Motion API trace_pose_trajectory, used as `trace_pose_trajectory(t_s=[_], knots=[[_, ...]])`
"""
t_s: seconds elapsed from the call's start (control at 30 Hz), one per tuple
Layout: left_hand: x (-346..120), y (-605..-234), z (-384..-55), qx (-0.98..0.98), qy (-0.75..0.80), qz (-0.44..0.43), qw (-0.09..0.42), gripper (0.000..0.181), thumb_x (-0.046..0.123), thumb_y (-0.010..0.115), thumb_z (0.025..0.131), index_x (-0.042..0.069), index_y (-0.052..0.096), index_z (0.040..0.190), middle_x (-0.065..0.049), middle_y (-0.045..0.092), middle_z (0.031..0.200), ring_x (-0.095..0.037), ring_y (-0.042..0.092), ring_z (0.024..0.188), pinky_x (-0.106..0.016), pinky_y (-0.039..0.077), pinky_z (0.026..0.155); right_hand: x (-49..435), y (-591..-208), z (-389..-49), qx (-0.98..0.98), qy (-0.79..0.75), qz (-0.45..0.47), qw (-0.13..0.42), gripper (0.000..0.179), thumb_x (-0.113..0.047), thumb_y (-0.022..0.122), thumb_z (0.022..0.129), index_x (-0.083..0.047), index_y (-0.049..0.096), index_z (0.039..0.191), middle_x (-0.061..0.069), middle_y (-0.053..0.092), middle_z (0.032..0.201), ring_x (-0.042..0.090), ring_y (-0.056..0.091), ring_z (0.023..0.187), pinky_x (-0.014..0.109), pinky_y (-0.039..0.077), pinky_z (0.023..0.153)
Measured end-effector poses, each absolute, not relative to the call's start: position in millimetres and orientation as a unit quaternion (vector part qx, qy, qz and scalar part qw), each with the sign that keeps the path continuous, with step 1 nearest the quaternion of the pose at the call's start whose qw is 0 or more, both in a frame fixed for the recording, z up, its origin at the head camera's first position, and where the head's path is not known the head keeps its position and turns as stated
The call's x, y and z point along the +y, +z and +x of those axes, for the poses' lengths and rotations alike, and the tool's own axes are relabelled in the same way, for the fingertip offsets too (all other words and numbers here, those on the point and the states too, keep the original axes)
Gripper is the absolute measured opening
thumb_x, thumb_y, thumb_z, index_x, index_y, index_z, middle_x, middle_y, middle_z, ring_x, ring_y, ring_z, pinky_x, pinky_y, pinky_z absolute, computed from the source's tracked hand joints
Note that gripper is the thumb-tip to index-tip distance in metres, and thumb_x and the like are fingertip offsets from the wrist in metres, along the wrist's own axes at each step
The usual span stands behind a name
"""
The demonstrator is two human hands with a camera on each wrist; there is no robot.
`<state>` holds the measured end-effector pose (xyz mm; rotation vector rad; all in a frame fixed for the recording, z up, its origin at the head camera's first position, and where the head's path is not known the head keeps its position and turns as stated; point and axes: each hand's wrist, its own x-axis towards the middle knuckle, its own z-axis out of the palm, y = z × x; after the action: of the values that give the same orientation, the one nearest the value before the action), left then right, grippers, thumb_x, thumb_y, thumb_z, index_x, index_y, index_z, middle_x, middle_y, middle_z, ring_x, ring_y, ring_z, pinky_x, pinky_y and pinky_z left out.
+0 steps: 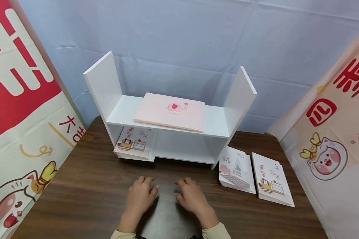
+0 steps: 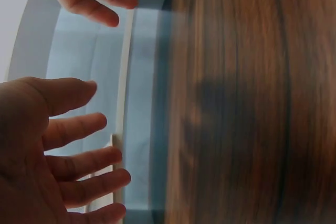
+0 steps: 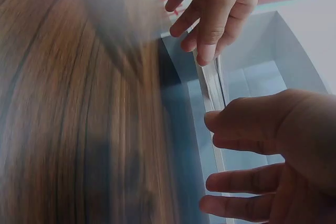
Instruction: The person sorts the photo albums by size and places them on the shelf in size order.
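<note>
My left hand hovers over the front of the wooden table, fingers loosely spread and holding nothing. Facing it across a small gap is my right hand, also relaxed with nothing in it. Both are in front of a white two-tier shelf. On its upper board lies a pink book with an elephant picture, flat and slightly askew. A stack of booklets with a furniture drawing lies in the lower left of the shelf. Both wrist views show the spread fingers of the left hand and right hand.
To the right of the shelf, a booklet stack with a tent drawing lies beside another stack with a yellow armchair drawing. The brown table is bordered by a blue cloth behind and printed banners at both sides.
</note>
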<state>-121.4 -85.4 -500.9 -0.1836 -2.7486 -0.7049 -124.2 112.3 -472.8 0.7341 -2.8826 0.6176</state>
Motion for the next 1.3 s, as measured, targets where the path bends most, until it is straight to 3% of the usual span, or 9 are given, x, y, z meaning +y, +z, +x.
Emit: trace_pose_trajectory(t_s=[0.27, 0.57, 0.9, 1.3], knots=[[-63, -503, -119, -0.96, -0.231, -0.102, 0.12, 0.028, 0.027, 0.074, 0.077, 0.012, 0.069, 0.1, -0.008, 0.059, 0.096, -0.029, 0.057, 0.085, -0.045, 0.043, 0.061, 139, -475, -121, -0.955, 0.206, 0.203, 0.062, 0.031, -0.013, 0.073, 0.077, -0.003, 0.063, 0.105, 0.016, 0.058, 0.099, 0.036, 0.057, 0.088, 0.051, 0.046, 0.071], [-48, -505, -121, -0.963, -0.222, -0.118, 0.097, 0.027, 0.029, 0.071, 0.08, 0.013, 0.069, 0.102, -0.006, 0.058, 0.097, -0.028, 0.057, 0.086, -0.044, 0.042, 0.063, 163, -481, -116, -0.964, 0.195, 0.17, 0.066, 0.031, -0.013, 0.074, 0.077, -0.004, 0.064, 0.105, 0.015, 0.058, 0.098, 0.038, 0.057, 0.088, 0.052, 0.046, 0.068], [-36, -506, -125, -0.96, -0.215, -0.14, 0.109, 0.029, 0.029, 0.073, 0.077, 0.013, 0.068, 0.101, -0.007, 0.058, 0.095, -0.028, 0.056, 0.085, -0.042, 0.04, 0.063, 179, -483, -112, -0.969, 0.205, 0.13, 0.039, 0.033, -0.014, 0.073, 0.078, -0.003, 0.064, 0.108, 0.019, 0.058, 0.103, 0.04, 0.056, 0.091, 0.055, 0.045, 0.07], [-16, -512, -131, -0.955, -0.214, -0.161, 0.124, 0.029, 0.027, 0.074, 0.075, 0.012, 0.068, 0.099, -0.007, 0.058, 0.092, -0.027, 0.056, 0.081, -0.042, 0.041, 0.062, 202, -486, -116, -0.97, 0.222, 0.083, 0.047, 0.034, -0.012, 0.073, 0.078, -0.004, 0.063, 0.109, 0.019, 0.059, 0.104, 0.04, 0.056, 0.093, 0.054, 0.046, 0.073]])
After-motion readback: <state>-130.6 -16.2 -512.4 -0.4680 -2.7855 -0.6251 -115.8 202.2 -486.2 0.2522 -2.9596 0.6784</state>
